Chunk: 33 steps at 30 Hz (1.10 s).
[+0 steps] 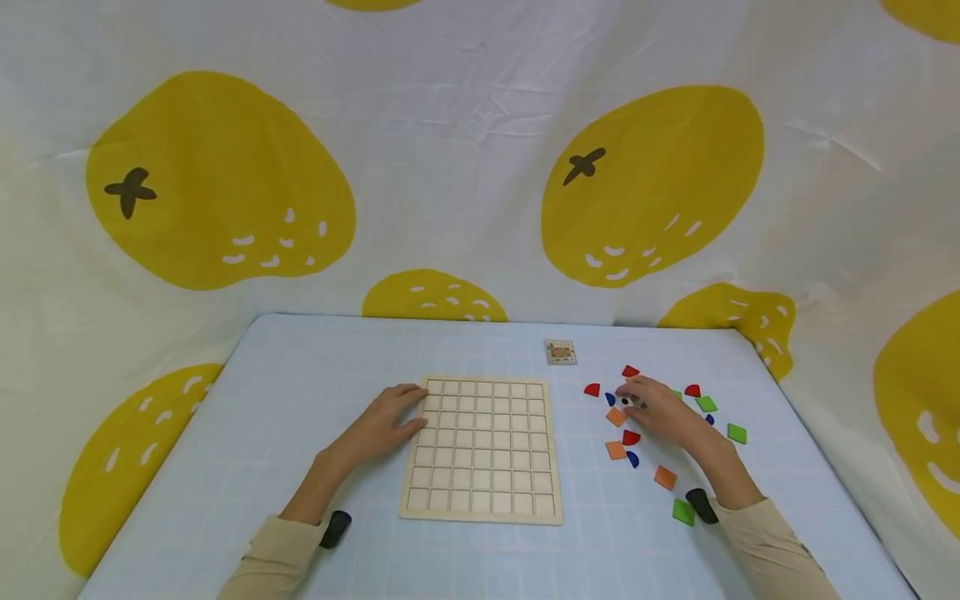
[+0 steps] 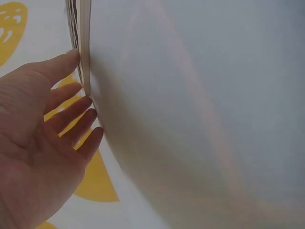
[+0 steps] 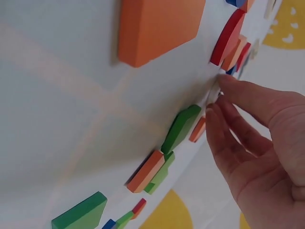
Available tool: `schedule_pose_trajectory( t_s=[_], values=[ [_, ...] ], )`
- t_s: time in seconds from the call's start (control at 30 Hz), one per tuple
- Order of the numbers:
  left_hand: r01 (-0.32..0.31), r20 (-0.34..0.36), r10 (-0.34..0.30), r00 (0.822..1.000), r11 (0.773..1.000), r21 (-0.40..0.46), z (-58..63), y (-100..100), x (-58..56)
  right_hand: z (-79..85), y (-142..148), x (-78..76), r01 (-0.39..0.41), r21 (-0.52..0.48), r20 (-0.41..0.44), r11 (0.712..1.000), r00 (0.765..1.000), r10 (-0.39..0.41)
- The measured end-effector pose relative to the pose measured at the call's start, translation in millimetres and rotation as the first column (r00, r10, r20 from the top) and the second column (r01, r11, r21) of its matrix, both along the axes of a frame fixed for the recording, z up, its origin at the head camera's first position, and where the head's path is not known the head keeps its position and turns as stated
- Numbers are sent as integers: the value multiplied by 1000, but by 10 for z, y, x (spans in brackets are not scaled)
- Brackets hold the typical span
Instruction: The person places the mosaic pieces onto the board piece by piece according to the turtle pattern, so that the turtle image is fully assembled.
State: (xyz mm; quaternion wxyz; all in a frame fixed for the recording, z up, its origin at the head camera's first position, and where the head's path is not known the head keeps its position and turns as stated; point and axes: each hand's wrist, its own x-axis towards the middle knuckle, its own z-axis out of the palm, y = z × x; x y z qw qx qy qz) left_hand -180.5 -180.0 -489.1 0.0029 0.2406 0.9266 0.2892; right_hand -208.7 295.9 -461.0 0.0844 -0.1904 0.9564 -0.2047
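Observation:
A pale wooden grid board (image 1: 480, 450) lies flat on the table with rows of square recesses. My left hand (image 1: 388, 423) rests at its upper left edge, thumb and fingertips touching the rim; in the left wrist view the fingers (image 2: 71, 117) are spread and only slightly bent. To the right of the board, my right hand (image 1: 658, 410) reaches down among loose coloured pieces. Its thumb and fingertips pinch a small white piece with a black dot (image 1: 627, 402), mostly covered by the fingers in the right wrist view. An orange square (image 1: 616, 417) and a blue half-round piece (image 1: 610, 399) lie close by.
Several red quarter-round pieces (image 1: 592, 389), green squares (image 1: 737, 433) and more orange squares (image 1: 664, 477) are scattered around the right hand. A small printed card (image 1: 560, 352) lies behind the board. A white curtain with yellow fruit shapes hangs behind the table (image 1: 187, 500).

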Motion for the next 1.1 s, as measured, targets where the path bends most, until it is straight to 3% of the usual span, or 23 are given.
schedule_pose_trajectory(
  t_s=[0.4,0.77,1.1],
  values=[
    [0,-3,-1,1000,998,-70,-41,-78,15,-22,37,-10,37,-81,-4,996,999,-37],
    [23,-18,-24,1000,998,-59,-42,-106,19,14,104,8,-10,-131,-23,991,1000,7],
    [34,-23,-36,999,997,-68,-38,-109,14,8,113,-20,87,-167,24,982,996,-84]
  ],
)
